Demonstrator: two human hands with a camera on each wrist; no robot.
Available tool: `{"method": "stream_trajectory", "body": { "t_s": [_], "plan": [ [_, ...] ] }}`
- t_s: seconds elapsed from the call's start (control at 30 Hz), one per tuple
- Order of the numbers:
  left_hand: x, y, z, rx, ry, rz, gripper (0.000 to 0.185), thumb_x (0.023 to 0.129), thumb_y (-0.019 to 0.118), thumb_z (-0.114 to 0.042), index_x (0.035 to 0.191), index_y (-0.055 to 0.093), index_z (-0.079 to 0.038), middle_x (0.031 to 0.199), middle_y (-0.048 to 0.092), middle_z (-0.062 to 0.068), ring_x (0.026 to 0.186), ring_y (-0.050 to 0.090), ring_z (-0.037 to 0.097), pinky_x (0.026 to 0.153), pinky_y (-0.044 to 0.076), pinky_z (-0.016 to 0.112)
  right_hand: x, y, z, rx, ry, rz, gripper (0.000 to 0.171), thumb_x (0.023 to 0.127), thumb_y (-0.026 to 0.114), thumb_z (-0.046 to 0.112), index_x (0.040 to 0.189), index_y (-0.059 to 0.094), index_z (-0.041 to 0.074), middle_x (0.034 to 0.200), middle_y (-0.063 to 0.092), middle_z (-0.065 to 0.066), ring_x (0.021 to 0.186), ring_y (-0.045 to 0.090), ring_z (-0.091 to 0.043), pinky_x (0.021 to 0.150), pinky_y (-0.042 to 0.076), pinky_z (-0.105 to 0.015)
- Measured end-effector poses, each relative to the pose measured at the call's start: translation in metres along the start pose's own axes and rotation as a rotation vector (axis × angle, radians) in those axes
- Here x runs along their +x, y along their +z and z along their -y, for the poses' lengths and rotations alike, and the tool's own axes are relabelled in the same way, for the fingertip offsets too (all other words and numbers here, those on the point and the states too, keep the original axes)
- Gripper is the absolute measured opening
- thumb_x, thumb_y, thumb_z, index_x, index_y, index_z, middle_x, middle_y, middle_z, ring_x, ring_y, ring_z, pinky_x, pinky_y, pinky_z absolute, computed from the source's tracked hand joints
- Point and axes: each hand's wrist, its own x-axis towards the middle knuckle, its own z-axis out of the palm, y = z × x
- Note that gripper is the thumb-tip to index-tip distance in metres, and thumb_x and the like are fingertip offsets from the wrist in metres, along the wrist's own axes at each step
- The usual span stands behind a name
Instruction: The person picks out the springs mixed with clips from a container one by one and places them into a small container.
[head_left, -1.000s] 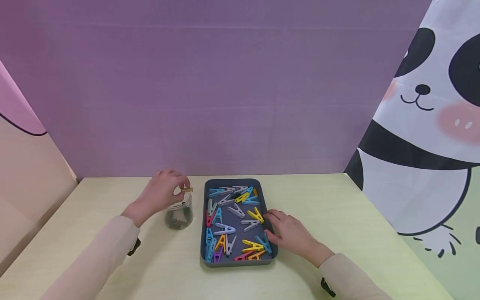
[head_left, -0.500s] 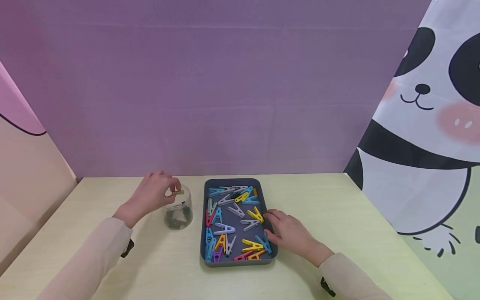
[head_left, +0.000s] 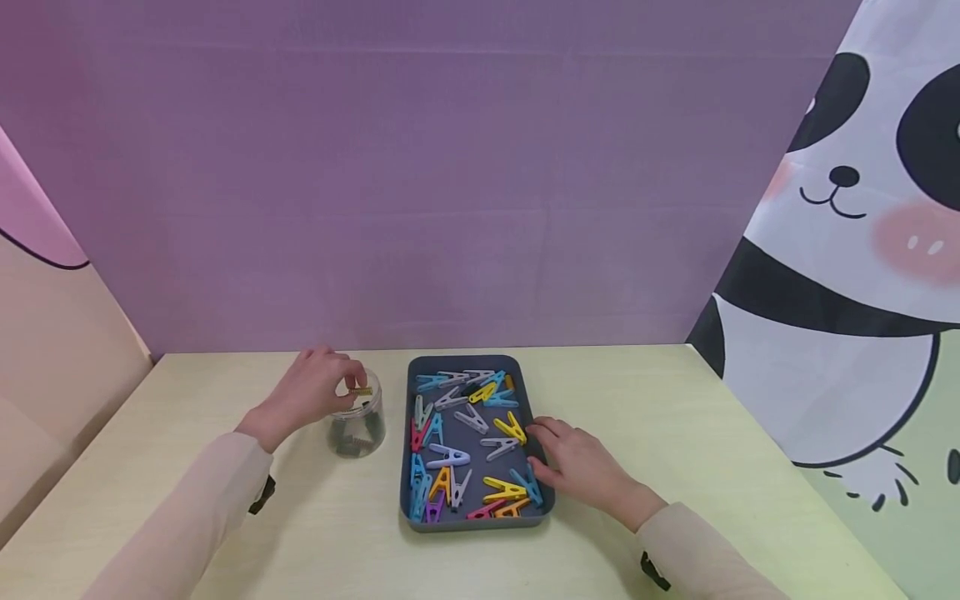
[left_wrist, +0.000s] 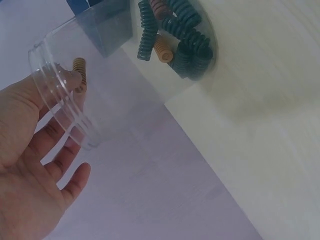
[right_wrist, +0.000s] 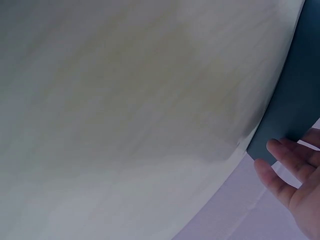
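My left hand (head_left: 311, 392) pinches a yellow coil spring (left_wrist: 79, 75) between thumb and fingertips. The spring is at the mouth of a clear jar (head_left: 356, 433); in the left wrist view the fingertips show through the jar's wall, near its ridged rim. Several dark green springs (left_wrist: 187, 40) lie at the jar's bottom, with a reddish one (left_wrist: 159, 9) and an orange one (left_wrist: 163, 48). My right hand (head_left: 581, 467) rests at the right edge of a dark grey tray (head_left: 480, 527), its fingers loosely bent against the outer wall.
Plastic clothespins in several colours, such as a lilac one (head_left: 448, 457) and a yellow one (head_left: 510, 427), lie spread in the tray. Jar and tray stand on a pale wooden table (head_left: 300, 533). A purple cloth (head_left: 450, 183) hangs behind, with a panda print (head_left: 847, 275) at right.
My left hand first shifted left with the spring, from above the jar's right side to over its mouth, then dipped slightly. The right hand and tray stayed in place.
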Motion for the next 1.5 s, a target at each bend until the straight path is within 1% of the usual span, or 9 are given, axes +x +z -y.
{"method": "stream_trajectory", "body": {
  "t_s": [0.2,0.33,0.57,0.73,0.93,1.03,1.17,1.3,1.5],
  "plan": [
    [0.003,0.002,-0.001,-0.013,-0.015,0.012,0.017,0.071,0.075,-0.014,0.087,0.069,-0.017,0.078,0.064,-0.007,0.085,0.047,0.019,0.08,0.035,0.042,0.0,0.0,0.0,0.001,-0.011,-0.005,0.044,0.084,0.06,0.034,0.117,0.057,0.005,0.119,0.057,-0.012,0.1,0.06,-0.025,0.084,0.05,-0.039],
    [0.006,0.005,-0.002,-0.027,-0.034,0.032,0.02,0.07,0.077,-0.016,0.088,0.069,-0.018,0.081,0.064,-0.006,0.088,0.047,0.019,0.082,0.035,0.044,0.001,0.0,0.0,0.006,-0.014,0.001,0.044,0.084,0.06,0.034,0.117,0.057,0.005,0.118,0.057,-0.012,0.1,0.06,-0.025,0.084,0.05,-0.038],
    [0.008,0.006,-0.005,-0.012,-0.026,0.041,0.02,0.072,0.076,-0.019,0.09,0.069,-0.02,0.082,0.064,-0.007,0.089,0.048,0.019,0.084,0.036,0.045,0.001,0.0,0.0,0.007,-0.041,-0.019,0.042,0.083,0.061,0.032,0.115,0.058,0.004,0.116,0.058,-0.011,0.097,0.061,-0.023,0.082,0.051,-0.037],
    [0.006,0.007,-0.004,0.002,-0.007,0.024,0.021,0.071,0.076,-0.02,0.09,0.069,-0.02,0.083,0.064,-0.007,0.088,0.049,0.018,0.083,0.036,0.044,0.001,0.001,-0.001,0.002,-0.046,-0.026,0.042,0.083,0.061,0.032,0.114,0.058,0.004,0.115,0.059,-0.011,0.096,0.061,-0.023,0.081,0.051,-0.036],
    [0.005,0.004,-0.005,-0.002,-0.01,0.014,0.02,0.072,0.076,-0.019,0.09,0.069,-0.02,0.083,0.064,-0.007,0.088,0.049,0.018,0.084,0.036,0.045,0.0,0.002,-0.002,-0.004,-0.057,-0.046,0.041,0.082,0.063,0.031,0.112,0.059,0.004,0.114,0.059,-0.011,0.094,0.061,-0.022,0.08,0.051,-0.036],
    [0.004,0.003,-0.006,0.006,-0.009,0.01,0.02,0.072,0.076,-0.02,0.09,0.068,-0.02,0.083,0.064,-0.007,0.088,0.049,0.019,0.085,0.036,0.045,0.0,0.002,-0.002,0.003,-0.051,-0.036,0.042,0.083,0.062,0.032,0.114,0.058,0.004,0.115,0.059,-0.011,0.095,0.061,-0.023,0.08,0.051,-0.036],
    [0.005,0.0,-0.008,0.02,-0.004,-0.014,0.021,0.072,0.076,-0.021,0.091,0.068,-0.019,0.084,0.064,-0.005,0.09,0.05,0.021,0.086,0.037,0.046,0.001,0.002,-0.002,0.007,-0.046,-0.022,0.043,0.084,0.06,0.033,0.115,0.057,0.004,0.116,0.058,-0.011,0.098,0.061,-0.023,0.082,0.051,-0.037],
    [0.007,-0.003,-0.011,0.036,0.007,-0.037,0.022,0.073,0.075,-0.022,0.093,0.067,-0.018,0.084,0.064,-0.004,0.091,0.051,0.022,0.087,0.037,0.047,0.001,0.002,-0.002,0.0,-0.043,-0.018,0.043,0.084,0.06,0.033,0.115,0.057,0.004,0.116,0.058,-0.011,0.098,0.061,-0.023,0.083,0.05,-0.036],
    [0.013,-0.007,-0.021,0.035,0.004,-0.031,0.021,0.075,0.073,-0.023,0.095,0.067,-0.018,0.089,0.065,-0.002,0.097,0.052,0.024,0.091,0.036,0.047,0.0,0.001,-0.001,0.002,-0.041,-0.025,0.041,0.083,0.061,0.033,0.113,0.058,0.005,0.115,0.059,-0.01,0.096,0.061,-0.022,0.081,0.051,-0.036]
  ]
}}
